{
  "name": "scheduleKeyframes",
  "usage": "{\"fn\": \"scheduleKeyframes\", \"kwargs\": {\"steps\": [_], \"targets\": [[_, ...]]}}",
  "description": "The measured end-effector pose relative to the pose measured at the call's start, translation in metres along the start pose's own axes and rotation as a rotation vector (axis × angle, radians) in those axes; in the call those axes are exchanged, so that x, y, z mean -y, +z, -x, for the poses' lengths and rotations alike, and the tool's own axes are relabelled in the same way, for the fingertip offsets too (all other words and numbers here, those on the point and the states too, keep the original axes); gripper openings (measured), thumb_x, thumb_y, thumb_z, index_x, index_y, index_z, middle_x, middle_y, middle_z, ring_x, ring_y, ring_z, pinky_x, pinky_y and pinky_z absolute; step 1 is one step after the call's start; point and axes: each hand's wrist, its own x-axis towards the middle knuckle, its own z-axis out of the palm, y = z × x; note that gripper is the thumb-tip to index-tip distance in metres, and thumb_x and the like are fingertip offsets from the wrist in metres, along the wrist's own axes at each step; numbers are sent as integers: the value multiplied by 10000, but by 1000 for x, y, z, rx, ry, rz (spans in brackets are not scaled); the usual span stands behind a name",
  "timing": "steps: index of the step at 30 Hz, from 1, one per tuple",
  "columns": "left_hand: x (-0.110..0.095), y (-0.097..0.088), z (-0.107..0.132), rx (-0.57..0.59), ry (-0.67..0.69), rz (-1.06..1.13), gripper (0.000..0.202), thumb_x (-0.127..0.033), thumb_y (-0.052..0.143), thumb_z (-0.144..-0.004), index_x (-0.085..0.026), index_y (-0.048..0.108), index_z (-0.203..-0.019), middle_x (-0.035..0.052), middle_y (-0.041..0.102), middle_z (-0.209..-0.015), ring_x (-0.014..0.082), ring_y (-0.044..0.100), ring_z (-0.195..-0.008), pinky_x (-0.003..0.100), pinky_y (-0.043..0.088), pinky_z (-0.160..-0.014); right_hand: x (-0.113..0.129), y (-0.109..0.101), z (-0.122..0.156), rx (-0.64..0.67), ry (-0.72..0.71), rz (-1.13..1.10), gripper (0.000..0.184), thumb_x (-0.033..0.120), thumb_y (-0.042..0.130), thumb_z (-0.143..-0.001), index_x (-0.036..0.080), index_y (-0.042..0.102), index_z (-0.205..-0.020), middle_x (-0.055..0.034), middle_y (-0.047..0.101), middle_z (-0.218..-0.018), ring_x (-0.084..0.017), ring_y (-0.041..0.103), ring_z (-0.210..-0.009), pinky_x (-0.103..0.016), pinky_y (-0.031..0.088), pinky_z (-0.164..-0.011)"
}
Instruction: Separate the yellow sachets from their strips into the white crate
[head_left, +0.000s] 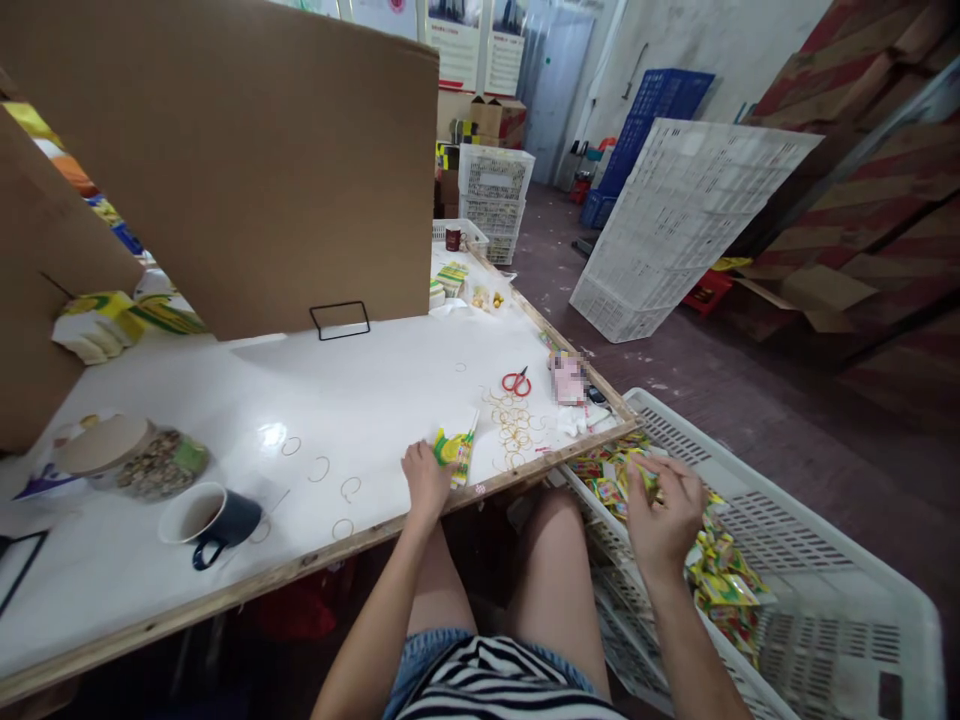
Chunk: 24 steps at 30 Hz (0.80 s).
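My left hand (pixel 424 478) rests at the front edge of the white table (pixel 360 390), its fingers closed on a small stack of yellow-green sachets (pixel 456 452). My right hand (pixel 664 515) reaches into the white plastic crate (pixel 817 590) at my right, fingers pinched on a yellow-green sachet (pixel 643 470) from the pile of sachets (pixel 724 580) lying inside. A scatter of rubber bands (pixel 514 425) lies on the table just right of the left hand, with red scissors (pixel 517 381) beyond them.
A dark mug (pixel 214 517) and a lidded jar (pixel 131 458) stand at front left. A tall cardboard sheet (pixel 247 160) blocks the table's back. A white crate (pixel 682 225) leans on the floor at right, with stacked baskets (pixel 493 195) farther back.
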Motion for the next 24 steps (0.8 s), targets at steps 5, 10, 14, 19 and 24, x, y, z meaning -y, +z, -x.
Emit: {"fn": "scheduleKeyframes", "kwargs": {"steps": [5,10,14,19,24], "targets": [[17,3,-2,-50,-48,-50,322,-124,697,-647,-157,551,-933,118,605,-999,329,506,-1089,487,343,-960,18,13,16,145,47,-129,217,322,544,-892,166,694,-872,-109,633,-908,-246,586,-913,-440,470,-863],[-4,-6,15,-40,-46,73,58,-225,501,-840,-187,528,-874,53,620,-831,225,600,-810,339,447,-742,70,38,37,413,64,-401,166,246,512,-911,204,661,-970,-91,668,-964,-227,609,-935,-401,505,-845],[-30,-20,45,39,37,219,120,-320,510,-857,-205,534,-878,9,637,-815,161,605,-720,259,463,-675,97,57,45,594,-41,-480,343,213,501,-902,205,542,-1242,-117,609,-1191,-249,546,-1128,-444,443,-978],[-51,-37,69,220,23,631,197,-379,598,-815,-184,580,-839,24,648,-790,158,601,-740,259,467,-704,102,64,51,574,115,-539,250,255,529,-887,188,518,-1128,-97,606,-1013,-174,578,-736,-334,523,-692],[-54,-42,71,676,-226,1025,441,-567,665,-727,-161,675,-900,68,695,-818,178,636,-760,267,482,-712,99,55,54,526,262,-679,182,298,593,-864,212,478,-976,-23,557,-837,-159,576,-752,-281,506,-675]]}}
